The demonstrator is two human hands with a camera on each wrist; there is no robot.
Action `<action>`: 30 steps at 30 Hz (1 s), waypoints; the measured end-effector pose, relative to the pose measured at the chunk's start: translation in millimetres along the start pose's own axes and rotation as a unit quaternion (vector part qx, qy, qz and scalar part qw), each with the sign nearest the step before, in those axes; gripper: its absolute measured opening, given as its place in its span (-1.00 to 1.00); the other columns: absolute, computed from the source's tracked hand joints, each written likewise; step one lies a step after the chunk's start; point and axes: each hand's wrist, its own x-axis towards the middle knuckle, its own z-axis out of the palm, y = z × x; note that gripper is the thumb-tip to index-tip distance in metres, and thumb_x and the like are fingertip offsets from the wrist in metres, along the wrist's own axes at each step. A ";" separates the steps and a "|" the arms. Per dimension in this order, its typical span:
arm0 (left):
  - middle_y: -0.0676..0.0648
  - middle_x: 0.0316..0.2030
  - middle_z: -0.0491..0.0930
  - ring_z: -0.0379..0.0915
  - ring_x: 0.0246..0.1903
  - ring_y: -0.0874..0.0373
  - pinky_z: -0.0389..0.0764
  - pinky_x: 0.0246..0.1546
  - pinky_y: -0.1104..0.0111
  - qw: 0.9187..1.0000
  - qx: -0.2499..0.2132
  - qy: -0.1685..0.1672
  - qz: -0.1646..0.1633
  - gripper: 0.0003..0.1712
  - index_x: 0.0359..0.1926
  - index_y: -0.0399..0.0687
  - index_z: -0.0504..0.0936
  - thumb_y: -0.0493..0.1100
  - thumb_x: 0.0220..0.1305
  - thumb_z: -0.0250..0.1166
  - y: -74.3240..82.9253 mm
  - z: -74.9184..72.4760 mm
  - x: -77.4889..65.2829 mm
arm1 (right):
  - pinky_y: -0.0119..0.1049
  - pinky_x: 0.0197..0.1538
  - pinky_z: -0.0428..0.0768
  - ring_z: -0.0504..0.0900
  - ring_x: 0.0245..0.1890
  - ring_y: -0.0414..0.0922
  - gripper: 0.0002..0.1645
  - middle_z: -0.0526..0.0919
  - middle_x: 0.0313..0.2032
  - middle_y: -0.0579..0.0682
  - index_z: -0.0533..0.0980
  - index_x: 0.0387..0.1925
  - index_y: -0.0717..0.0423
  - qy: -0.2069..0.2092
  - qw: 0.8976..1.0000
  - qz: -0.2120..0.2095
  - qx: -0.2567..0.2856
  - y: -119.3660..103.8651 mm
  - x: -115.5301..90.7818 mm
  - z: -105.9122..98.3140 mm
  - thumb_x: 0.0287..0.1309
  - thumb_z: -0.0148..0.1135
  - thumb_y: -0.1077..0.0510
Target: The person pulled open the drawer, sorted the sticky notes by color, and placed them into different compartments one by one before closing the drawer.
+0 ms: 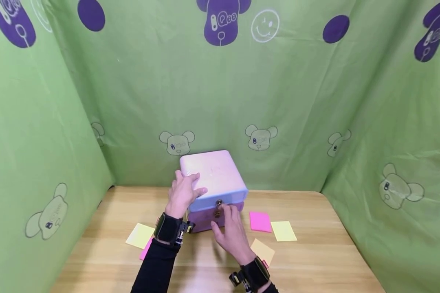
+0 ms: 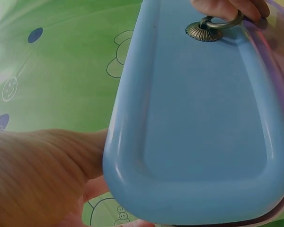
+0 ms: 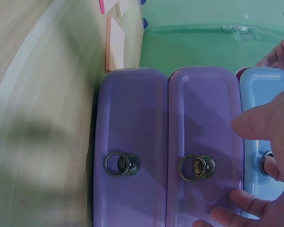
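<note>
A small chest of drawers [image 1: 214, 169] with a pale top stands against the back curtain. Its top drawer [image 2: 203, 118] is light blue, and beneath it are a middle purple drawer [image 3: 206, 104] and a bottom purple drawer [image 3: 132, 104], each with a brass ring pull. My left hand [image 1: 182, 194] rests on the chest's upper left edge, thumb stretched over the top. With a finger hooked in it, my right hand [image 1: 234, 234] holds the blue drawer's ring pull [image 2: 221, 25]; its thumb and other fingers are spread before the purple fronts.
On the wooden table [image 1: 315, 252], a pink pad [image 1: 260, 221], a yellow pad [image 1: 284, 231] and an orange pad [image 1: 265, 249] lie right of the chest. Another yellow pad [image 1: 139, 235] and a partly covered pink pad [image 1: 146, 250] are by the left forearm. Green curtains [image 1: 212, 97] enclose three sides.
</note>
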 end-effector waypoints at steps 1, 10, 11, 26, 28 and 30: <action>-0.33 0.19 0.31 0.42 -0.15 -0.11 0.61 -0.24 0.11 1.000 0.001 -0.001 -0.001 -0.21 0.39 0.13 0.48 0.12 0.15 0.48 -0.5 0.7 -0.4 | -0.06 0.07 0.62 0.48 -0.03 -0.03 -0.38 0.50 0.01 0.18 0.41 0.14 0.14 0.000 1.000 -0.001 -0.001 0.3 -0.9 0.0 0.07 0.46 0.12; -0.33 0.20 0.32 0.42 -0.19 -0.07 0.59 -0.29 0.17 1.000 0.002 -0.002 -0.002 -0.22 0.38 0.15 0.49 0.13 0.14 0.48 -3.9 2.2 0.9 | -0.08 0.04 0.63 0.48 -0.04 -0.05 -0.37 0.50 0.01 0.14 0.41 0.14 0.16 0.008 1.000 -0.006 -0.005 1.2 -2.6 1.6 0.06 0.46 0.13; -0.33 0.20 0.32 0.43 -0.18 -0.08 0.59 -0.30 0.17 1.000 0.003 0.000 0.000 -0.22 0.38 0.16 0.49 0.13 0.14 0.48 -4.4 2.0 1.1 | -0.08 0.04 0.63 0.48 -0.04 -0.05 -0.37 0.50 0.01 0.14 0.41 0.14 0.16 0.008 1.000 -0.006 -0.005 1.2 -2.4 1.7 0.06 0.46 0.13; -0.30 0.15 0.32 0.44 -0.11 -0.13 0.62 -0.21 0.09 1.000 -0.006 0.011 0.015 -0.23 0.36 0.16 0.53 0.14 0.12 0.50 -7.2 1.3 1.0 | -0.07 0.12 0.63 0.49 0.01 -0.05 -0.35 0.49 0.02 0.14 0.39 0.16 0.15 0.005 1.000 0.004 -0.004 -0.4 -7.0 2.2 0.07 0.46 0.13; -0.29 0.15 0.32 0.44 -0.09 -0.14 0.61 -0.19 0.10 1.000 -0.009 0.010 0.014 -0.23 0.36 0.16 0.52 0.14 0.13 0.50 -7.7 0.9 0.9 | -0.07 0.12 0.62 0.49 0.01 -0.04 -0.35 0.50 0.02 0.16 0.39 0.16 0.16 0.006 1.000 0.001 -0.003 -1.5 -7.5 1.1 0.07 0.46 0.13; -0.29 0.14 0.32 0.43 -0.08 -0.13 0.61 -0.19 0.10 1.000 -0.010 0.008 0.015 -0.24 0.36 0.15 0.52 0.14 0.14 0.49 -8.6 0.4 0.9 | -0.07 0.13 0.62 0.49 0.02 -0.04 -0.35 0.50 0.02 0.16 0.39 0.15 0.16 0.006 1.000 0.001 -0.005 -2.6 -8.4 0.0 0.06 0.47 0.12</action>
